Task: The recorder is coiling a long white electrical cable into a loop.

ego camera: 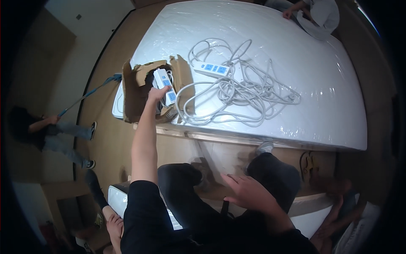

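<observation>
With its thumb over the sockets, my left hand [157,94] grips a white power strip [161,77] with blue socket faces, in the opening of a torn cardboard box [131,95]. Some white cable shows beside that strip inside the box. To the right, on the plastic-wrapped mattress [317,104], lies another white power strip [206,67], next to a white block-like piece [238,71] and a loose tangle of pale grey cable [233,92]. My right hand [247,190] is over my lap, fingers apart, holding nothing.
At the far left a person [41,127] holds a long pole [85,95] with a blue head. Another person [320,19] is at the mattress's far right corner. More people's limbs show at the lower left and lower right. Yellow-and-black sandals [309,163] lie on the floor.
</observation>
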The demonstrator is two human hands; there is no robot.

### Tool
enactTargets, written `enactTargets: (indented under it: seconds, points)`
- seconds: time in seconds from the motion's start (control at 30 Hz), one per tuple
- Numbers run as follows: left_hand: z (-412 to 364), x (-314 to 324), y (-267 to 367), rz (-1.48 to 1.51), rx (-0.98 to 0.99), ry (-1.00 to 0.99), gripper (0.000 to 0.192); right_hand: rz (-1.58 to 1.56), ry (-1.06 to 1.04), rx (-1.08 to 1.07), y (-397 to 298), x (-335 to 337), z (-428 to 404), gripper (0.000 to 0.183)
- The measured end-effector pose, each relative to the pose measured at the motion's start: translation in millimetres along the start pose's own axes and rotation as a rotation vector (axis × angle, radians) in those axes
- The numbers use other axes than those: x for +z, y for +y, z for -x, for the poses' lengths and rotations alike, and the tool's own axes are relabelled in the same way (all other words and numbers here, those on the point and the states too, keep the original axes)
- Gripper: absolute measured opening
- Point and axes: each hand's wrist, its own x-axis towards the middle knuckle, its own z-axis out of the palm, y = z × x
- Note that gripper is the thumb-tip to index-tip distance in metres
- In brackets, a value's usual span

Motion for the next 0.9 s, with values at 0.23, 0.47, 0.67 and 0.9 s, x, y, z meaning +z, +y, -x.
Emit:
enactTargets:
  seconds: [0.23, 0.47, 0.67, 0.9]
  points:
    - [53.2, 36.7, 53.3, -0.207, 0.237, 0.6, 0.07, 0.045, 0.029, 0.041, 9.9, 8.5, 7.2, 0.067]
    - [143.7, 126.7, 120.9, -0.088, 1.183, 0.438, 0.029, 0.001, -0.024, 0.068, 13.8, 11.2, 10.0, 0.065]
    - [172.2, 253.1, 160.4, 0.013, 1.216, 0.088, 0.014, -0.05, -0.042, 0.072, 11.0, 2.4, 14.0, 0.062]
    - [174.6, 292.4, 180.6, -0.2, 1.051, 0.234, 0.014, -0.084, 0.088, 0.071, 23.4, 2.5, 25.4, 0.055]
